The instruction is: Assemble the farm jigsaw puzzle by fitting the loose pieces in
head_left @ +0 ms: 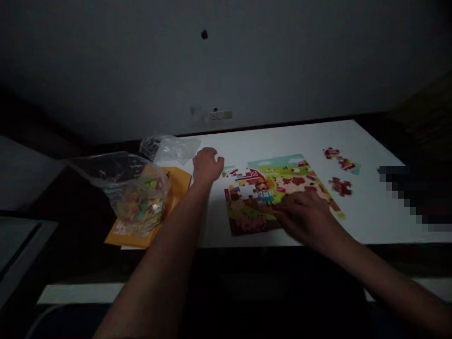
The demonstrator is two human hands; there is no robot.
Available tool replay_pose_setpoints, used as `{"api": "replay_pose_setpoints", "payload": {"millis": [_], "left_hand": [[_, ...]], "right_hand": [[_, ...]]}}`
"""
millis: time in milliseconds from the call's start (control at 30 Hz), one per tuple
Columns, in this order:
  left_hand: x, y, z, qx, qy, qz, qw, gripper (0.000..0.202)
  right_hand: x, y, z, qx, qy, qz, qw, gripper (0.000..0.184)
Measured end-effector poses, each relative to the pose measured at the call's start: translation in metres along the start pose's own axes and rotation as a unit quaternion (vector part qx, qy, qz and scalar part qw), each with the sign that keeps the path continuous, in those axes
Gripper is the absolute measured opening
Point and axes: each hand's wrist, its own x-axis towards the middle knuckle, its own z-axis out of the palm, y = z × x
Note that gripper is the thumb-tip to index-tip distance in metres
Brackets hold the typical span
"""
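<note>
A partly assembled jigsaw puzzle (294, 183) with a farm picture lies on the white table; a red barn, a cow and a green field show, with a white gap left of its middle. My right hand (308, 213) reaches over its lower middle, fingertips together at a brownish puzzle piece (260, 206) by the gap. Blur and dim light hide the piece's edges. Left of the puzzle, my left hand (207, 165) rests on the table, fingers loosely curled, thumb apart from the index finger, nothing visible between. Loose puzzle pieces (340, 187) lie to the right.
A clear plastic bag (141, 202) of more pieces sits on a yellow-orange envelope (181, 178) at the table's left. Behind it lies a crumpled clear plastic bag (173, 148). The white table (374, 202) stands near a wall with sockets (221, 115). A pixelated patch covers the right edge.
</note>
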Motion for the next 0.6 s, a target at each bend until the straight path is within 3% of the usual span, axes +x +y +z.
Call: {"api": "replay_pose_setpoints", "payload": {"millis": [167,433,600], "left_hand": [[0.0,-0.002,0.003,-0.005,-0.005,-0.005,1.0,0.026],[0.001,-0.001,0.005,-0.024,-0.002,-0.007,1.0,0.022],[0.002,-0.002,0.006,-0.021,-0.001,-0.005,1.0,0.021]], "right_hand": [[-0.007,-0.022,-0.002,0.065,0.015,-0.059,0.996,0.036],[-0.052,-0.057,0.04,0.045,0.057,-0.062,0.995,0.087],[-0.061,-0.057,0.05,0.035,0.036,-0.069,0.996,0.098]]}}
